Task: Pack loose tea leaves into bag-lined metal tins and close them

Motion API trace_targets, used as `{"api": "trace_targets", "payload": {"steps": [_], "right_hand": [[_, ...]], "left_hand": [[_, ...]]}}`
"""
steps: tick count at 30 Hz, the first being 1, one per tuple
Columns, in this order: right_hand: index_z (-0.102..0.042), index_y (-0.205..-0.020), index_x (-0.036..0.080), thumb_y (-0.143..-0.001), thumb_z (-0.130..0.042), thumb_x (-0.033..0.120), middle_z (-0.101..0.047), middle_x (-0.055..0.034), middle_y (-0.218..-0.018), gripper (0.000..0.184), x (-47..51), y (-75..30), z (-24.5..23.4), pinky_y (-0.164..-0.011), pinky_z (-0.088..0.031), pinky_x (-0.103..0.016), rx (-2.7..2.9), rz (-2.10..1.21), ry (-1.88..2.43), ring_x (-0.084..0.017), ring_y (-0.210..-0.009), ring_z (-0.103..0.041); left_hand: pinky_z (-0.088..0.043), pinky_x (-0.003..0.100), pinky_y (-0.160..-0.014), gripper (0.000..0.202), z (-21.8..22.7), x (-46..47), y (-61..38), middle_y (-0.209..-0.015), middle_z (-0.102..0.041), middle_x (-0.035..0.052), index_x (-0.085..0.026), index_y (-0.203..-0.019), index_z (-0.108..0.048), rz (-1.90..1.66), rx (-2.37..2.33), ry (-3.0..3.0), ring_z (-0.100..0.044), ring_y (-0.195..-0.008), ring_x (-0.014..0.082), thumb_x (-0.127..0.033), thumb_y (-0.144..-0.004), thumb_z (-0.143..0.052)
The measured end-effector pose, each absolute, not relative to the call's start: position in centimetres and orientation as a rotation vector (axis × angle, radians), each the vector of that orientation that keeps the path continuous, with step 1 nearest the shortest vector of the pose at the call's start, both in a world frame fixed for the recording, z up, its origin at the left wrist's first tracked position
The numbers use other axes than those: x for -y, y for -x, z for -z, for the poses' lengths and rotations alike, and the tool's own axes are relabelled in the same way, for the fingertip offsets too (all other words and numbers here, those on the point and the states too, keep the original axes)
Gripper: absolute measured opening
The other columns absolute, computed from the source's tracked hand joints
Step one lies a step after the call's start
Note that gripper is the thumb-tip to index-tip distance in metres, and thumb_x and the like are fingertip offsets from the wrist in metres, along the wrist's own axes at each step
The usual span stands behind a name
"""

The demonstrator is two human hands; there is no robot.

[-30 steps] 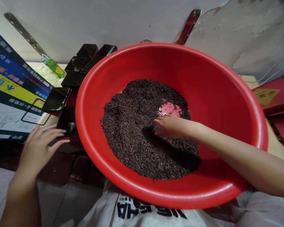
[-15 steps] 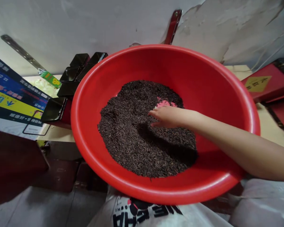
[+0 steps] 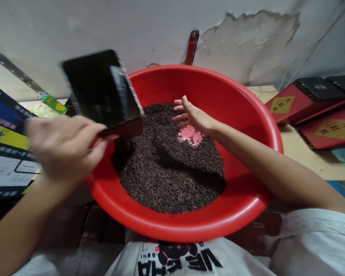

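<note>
The left hand [image 3: 66, 143], blurred, is gripping a tin [image 3: 97, 92] above the ten o'clock edge of the basin [image 3: 175, 232], its mouth facing the camera; its long axis is hard to judge. From the right hand [image 3: 197, 117], the tin is lying toward nine o'clock. The right fingers are spreading loosely, holding nothing, over dark leaves [image 3: 166, 180]. At three o'clock, red boxes [image 3: 301, 99] are showing yellow labels [image 3: 282, 104], apparently reading "大红"; the shirt's lettering [image 3: 179, 261] is appearing upside down.
</note>
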State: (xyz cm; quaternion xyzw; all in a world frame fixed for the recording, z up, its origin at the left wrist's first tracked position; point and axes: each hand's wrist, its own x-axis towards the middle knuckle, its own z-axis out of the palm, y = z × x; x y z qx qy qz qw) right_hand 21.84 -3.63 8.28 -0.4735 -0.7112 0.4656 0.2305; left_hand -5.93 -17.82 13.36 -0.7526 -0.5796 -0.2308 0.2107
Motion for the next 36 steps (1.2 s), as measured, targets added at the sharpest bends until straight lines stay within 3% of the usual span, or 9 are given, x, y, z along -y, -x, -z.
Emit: {"api": "trace_targets", "payload": {"steps": [3, 8, 12, 14, 17, 20, 24, 29, 36], "right_hand": [[-0.02, -0.148, 0.017, -0.1, -0.002, 0.045, -0.049, -0.0165, -0.138, 0.058, 4.3, -22.0, -9.1, -0.085, -0.055, -0.038, 1.907, -1.312, 1.248, -0.018, -0.101, -0.064], [-0.034, -0.138, 0.015, -0.093, -0.041, 0.03, -0.058, -0.0132, -0.13, 0.047, 3.4, -21.8, -7.6, -0.088, -0.056, -0.035, 1.666, -1.493, 1.235, -0.018, -0.104, -0.064], [-0.044, -0.128, 0.012, -0.086, -0.051, 0.024, -0.059, -0.0162, -0.128, 0.044, 1.7, -21.7, -6.1, -0.09, -0.055, -0.038, 1.487, -1.582, 1.299, -0.022, -0.106, -0.063], [-0.033, -0.138, 0.014, -0.084, -0.057, 0.03, -0.05, -0.0184, -0.137, 0.061, 1.2, -21.8, -5.7, -0.093, -0.053, -0.043, 1.574, -1.385, 1.385, -0.025, -0.116, -0.058], [-0.015, -0.146, 0.013, -0.08, -0.063, 0.043, -0.031, -0.0246, -0.147, 0.087, 1.2, -22.1, -5.2, -0.104, -0.041, -0.054, 1.734, -0.641, 1.617, -0.033, -0.135, -0.038], [-0.032, -0.139, 0.012, -0.086, -0.053, 0.053, -0.036, -0.0246, -0.139, 0.071, 2.0, -22.3, -5.2, -0.106, -0.031, -0.058, 2.033, -0.076, 1.658, -0.039, -0.133, -0.033], [-0.041, -0.133, 0.013, -0.088, -0.044, 0.057, -0.044, -0.0236, -0.128, 0.063, 3.1, -21.9, -5.7, -0.1, -0.031, -0.058, 2.381, 0.162, 1.718, -0.043, -0.12, -0.039], [-0.041, -0.133, 0.008, -0.088, -0.043, 0.062, -0.045, -0.0238, -0.125, 0.07, 3.3, -21.5, -5.7, -0.098, -0.033, -0.055, 2.343, 0.153, 1.735, -0.041, -0.117, -0.041], [-0.056, -0.097, 0.017, -0.086, -0.054, 0.047, -0.049, -0.0144, -0.11, 0.032, 2.2, -21.9, -4.5, -0.093, -0.04, -0.05, 2.093, -0.121, 1.653, -0.032, -0.109, -0.046]], "left_hand": [[-0.033, 0.038, -0.068, 0.031, -11.6, 13.5, 1.8, -0.074, -0.065, 0.0013, -0.022, -0.072, -0.063, 0.349, 1.353, 2.228, -0.052, -0.068, 0.0206, -0.037, -0.093, -0.046], [-0.034, 0.033, -0.072, 0.042, -8.8, 7.3, -1.2, -0.072, -0.06, 0.0016, -0.022, -0.077, -0.061, 0.188, 1.162, 2.599, -0.051, -0.072, 0.0176, -0.022, -0.099, -0.025], [-0.036, 0.031, -0.075, 0.044, -8.2, 3.8, -0.6, -0.078, -0.06, 0.0024, -0.022, -0.081, -0.061, 0.065, 0.985, 2.694, -0.054, -0.08, 0.0171, -0.02, -0.098, -0.021], [-0.037, 0.032, -0.074, 0.043, -7.6, 2.5, -0.2, -0.075, -0.06, 0.0027, -0.022, -0.08, -0.061, 0.045, 0.935, 2.625, -0.054, -0.078, 0.0175, -0.017, -0.098, -0.022], [-0.038, 0.034, -0.069, 0.039, -6.1, 1.4, -0.1, -0.069, -0.06, 0.0028, -0.021, -0.076, -0.062, 0.092, 0.825, 2.507, -0.053, -0.071, 0.0184, -0.011, -0.095, -0.03], [-0.037, 0.034, -0.064, 0.031, -4.7, 1.3, -0.2, -0.068, -0.061, 0.0032, -0.02, -0.075, -0.063, 0.213, 0.759, 2.432, -0.054, -0.068, 0.0194, -0.01, -0.093, -0.039], [-0.035, 0.035, -0.061, 0.022, -4.2, 1.8, -0.2, -0.071, -0.063, 0.0049, -0.017, -0.075, -0.062, 0.331, 0.761, 2.384, -0.057, -0.066, 0.021, -0.015, -0.091, -0.048], [-0.036, 0.034, -0.062, 0.021, -4.1, 2.7, -0.5, -0.07, -0.064, 0.0036, -0.017, -0.073, -0.062, 0.329, 0.806, 2.454, -0.059, -0.065, 0.0195, -0.026, -0.09, -0.054], [-0.034, 0.034, -0.061, 0.025, -3.1, 3.7, -1.5, -0.061, -0.062, 0.0018, -0.017, -0.066, -0.059, 0.445, 0.71, 2.467, -0.057, -0.057, 0.0181, -0.025, -0.09, -0.055]]}}
